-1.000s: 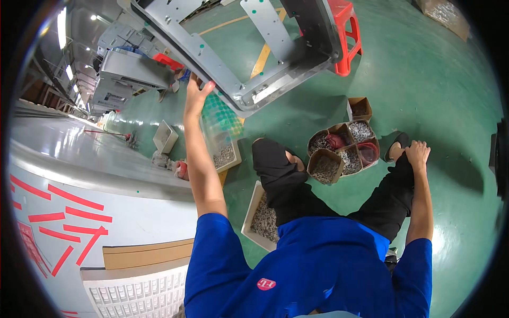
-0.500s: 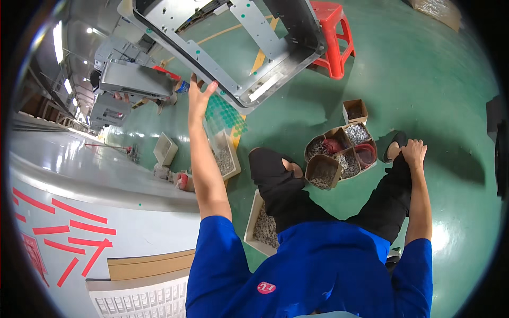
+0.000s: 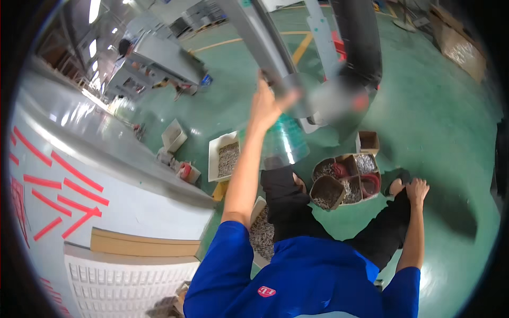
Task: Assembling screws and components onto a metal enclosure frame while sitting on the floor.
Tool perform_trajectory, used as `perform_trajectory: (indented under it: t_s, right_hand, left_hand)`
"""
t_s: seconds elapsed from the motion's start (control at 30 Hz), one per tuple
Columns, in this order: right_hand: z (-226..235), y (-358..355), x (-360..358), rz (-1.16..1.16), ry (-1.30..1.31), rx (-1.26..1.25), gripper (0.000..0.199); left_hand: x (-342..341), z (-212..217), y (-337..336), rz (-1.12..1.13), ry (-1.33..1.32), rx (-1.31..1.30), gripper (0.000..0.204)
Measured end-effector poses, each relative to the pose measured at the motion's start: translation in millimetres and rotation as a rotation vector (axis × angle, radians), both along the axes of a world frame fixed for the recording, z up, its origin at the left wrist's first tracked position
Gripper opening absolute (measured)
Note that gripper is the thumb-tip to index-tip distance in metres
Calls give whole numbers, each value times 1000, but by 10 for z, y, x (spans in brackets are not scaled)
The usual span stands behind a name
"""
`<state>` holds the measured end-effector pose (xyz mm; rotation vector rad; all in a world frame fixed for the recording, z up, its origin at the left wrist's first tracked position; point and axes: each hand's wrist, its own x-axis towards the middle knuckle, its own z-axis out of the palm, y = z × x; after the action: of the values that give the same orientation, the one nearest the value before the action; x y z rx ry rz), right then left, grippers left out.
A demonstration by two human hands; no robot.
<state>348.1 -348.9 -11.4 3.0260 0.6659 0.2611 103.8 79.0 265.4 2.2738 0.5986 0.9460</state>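
Note:
A large grey housing frame point(image 3: 263, 45) with a metal inner strip stands in front of me, its lower corner blurred. My left hand point(image 3: 266, 108) is at its near edge, the fingers against the outer side and the thumb stretched across the lower part. Just below that hand is a see-through sheet point(image 3: 286, 140) with green dots; whether the hand also holds it I cannot tell. My right hand point(image 3: 418, 190) holds nothing and rests on my right knee, fingers laid over it.
Between my feet are joined cardboard boxes point(image 3: 327, 192) of small metal parts, with a small box point(image 3: 367, 142) behind. White bins point(image 3: 214, 159) of parts stand left. A red stool point(image 3: 338, 46) is partly hidden behind the frame. Far left, a person point(image 3: 126, 47) is beside a grey cabinet.
The frame has turned and now shows more edge-on. My left hand has moved right along with it, and the dotted sheet too. My right hand stays on the knee. The view has shifted.

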Motion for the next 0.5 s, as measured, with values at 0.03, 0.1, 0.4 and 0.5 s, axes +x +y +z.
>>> perform_trajectory:
  t_s: [0.03, 0.1, 0.4, 0.5]
  right_hand:
    - [-14, 13, 11, -2, 15, -33, 29]
    - [-18, 23, 4, -7, 7, -33, 28]
    - [-144, -35, 118, -6, 27, -111, 28]
    - [-127, -21, 110, -22, 55, -119, 29]
  left_hand:
    - [17, -47, -43, -4, -30, 74, 117]
    - [47, -69, -232, 50, -49, 117, 116]
    - [41, -364, -468, 8, 284, 23, 77]
    - [75, -983, -265, -25, 289, -20, 45]
